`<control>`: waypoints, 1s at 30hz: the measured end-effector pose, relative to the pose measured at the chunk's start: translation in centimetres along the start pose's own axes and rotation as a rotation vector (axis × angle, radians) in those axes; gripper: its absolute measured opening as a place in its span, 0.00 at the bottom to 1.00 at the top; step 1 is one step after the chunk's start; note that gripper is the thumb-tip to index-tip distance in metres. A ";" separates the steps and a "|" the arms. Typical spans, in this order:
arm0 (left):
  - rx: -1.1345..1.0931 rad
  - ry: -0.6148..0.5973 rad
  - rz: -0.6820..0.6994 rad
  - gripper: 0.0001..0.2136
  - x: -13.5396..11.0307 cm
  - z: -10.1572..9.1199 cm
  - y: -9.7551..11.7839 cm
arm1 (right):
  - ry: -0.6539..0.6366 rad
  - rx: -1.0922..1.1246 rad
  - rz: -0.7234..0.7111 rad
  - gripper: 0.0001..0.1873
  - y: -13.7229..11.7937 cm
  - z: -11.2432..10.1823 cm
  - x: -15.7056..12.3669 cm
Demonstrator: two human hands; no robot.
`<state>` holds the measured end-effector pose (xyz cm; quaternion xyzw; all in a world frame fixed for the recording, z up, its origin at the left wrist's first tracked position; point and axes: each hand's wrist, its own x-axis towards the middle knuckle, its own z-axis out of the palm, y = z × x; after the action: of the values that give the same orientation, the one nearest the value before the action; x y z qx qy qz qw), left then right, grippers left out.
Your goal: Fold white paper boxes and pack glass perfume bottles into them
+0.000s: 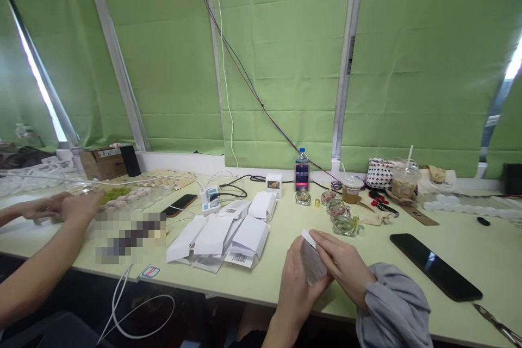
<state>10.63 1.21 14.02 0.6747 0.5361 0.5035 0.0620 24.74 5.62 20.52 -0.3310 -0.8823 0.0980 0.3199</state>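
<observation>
Carton [315,265]: seemingly unfinished, at bench's [285,223] near edge
Left hand [294,277]: grips carton
Right hand [345,267]: pinches carton's top
Pile [222,234]: cartons, apparently unfinished
Box [274,187]: stands formed, toward far edge

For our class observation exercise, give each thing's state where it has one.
Left hand, holding white package
Right hand, fingers on its edge
White cartons, piled
Bottle, capped, upright
Small white box, upright
Large phone, flat, screen dark
Left drink cup, straw inserted
Power strip, plug inserted
</observation>
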 end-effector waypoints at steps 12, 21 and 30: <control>-0.146 -0.009 -0.149 0.33 0.2 -0.1 0.6 | 0.029 -0.075 0.032 0.24 -0.1 0.2 0.0; -0.159 -0.018 -0.012 0.30 0.1 -0.2 0.5 | 0.035 -0.081 0.044 0.24 -0.2 0.1 0.1; -0.235 -0.050 -0.169 0.30 0.5 -0.6 1.1 | 0.020 -0.070 0.043 0.24 -0.5 0.2 -0.1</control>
<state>10.91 0.85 15.30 0.6276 0.5265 0.5390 0.1959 24.43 5.21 20.53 -0.3621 -0.8745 0.0706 0.3148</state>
